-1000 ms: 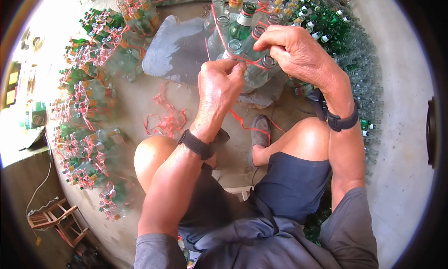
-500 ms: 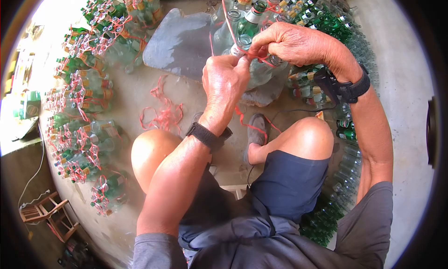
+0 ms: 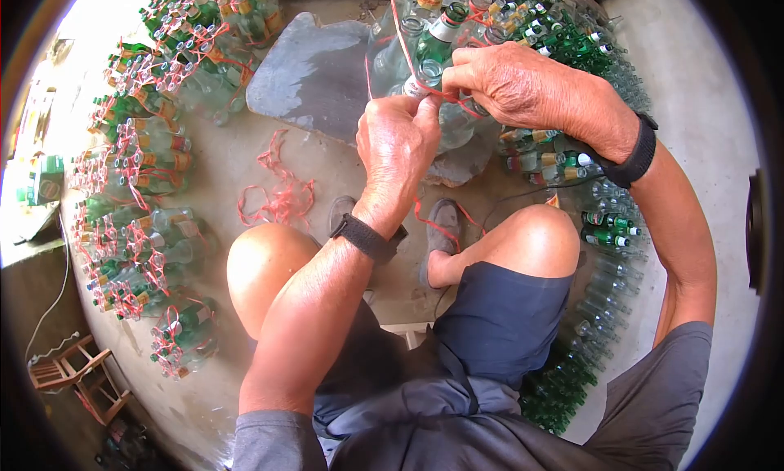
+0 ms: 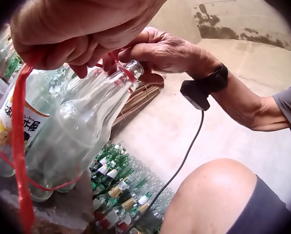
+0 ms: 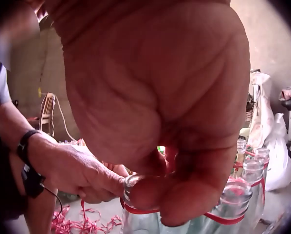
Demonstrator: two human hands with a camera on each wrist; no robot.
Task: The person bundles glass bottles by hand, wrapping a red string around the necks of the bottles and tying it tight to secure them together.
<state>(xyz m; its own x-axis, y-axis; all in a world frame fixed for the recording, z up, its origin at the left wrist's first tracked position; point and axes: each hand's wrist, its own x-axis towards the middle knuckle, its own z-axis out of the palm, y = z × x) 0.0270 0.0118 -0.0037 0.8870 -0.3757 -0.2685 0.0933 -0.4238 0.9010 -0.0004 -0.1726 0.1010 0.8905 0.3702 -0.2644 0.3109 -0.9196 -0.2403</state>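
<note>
A bundle of glass bottles, mostly clear with one green bottle (image 3: pixel 441 36), stands on a stone slab, and red plastic twine (image 3: pixel 400 22) runs round the necks. My left hand (image 3: pixel 398 144) pinches the twine between thumb and curled fingers at the near side of the bundle. From that hand a flat strand of twine (image 4: pixel 19 141) hangs down past a labelled bottle. Close beside it, my right hand (image 3: pixel 523 87) has its fingers curled on the twine at the neck of a clear bottle (image 4: pixel 94 117). Its fingertips overlap the bottle rim in the right wrist view.
Grey stone slab (image 3: pixel 310 75) lies left of the bundle. Tied bottle bundles (image 3: pixel 155 165) line the left side, and many loose bottles (image 3: pixel 600 283) line the right. Loose twine (image 3: pixel 282 197) lies on the floor; another strand crosses a shoe (image 3: pixel 443 226). A wooden stool (image 3: pixel 69 365) is at lower left.
My right hand has come in from the right toward my left hand, then drawn slightly back, while its elbow swung outward. My left hand keeps its pinch on the twine.
</note>
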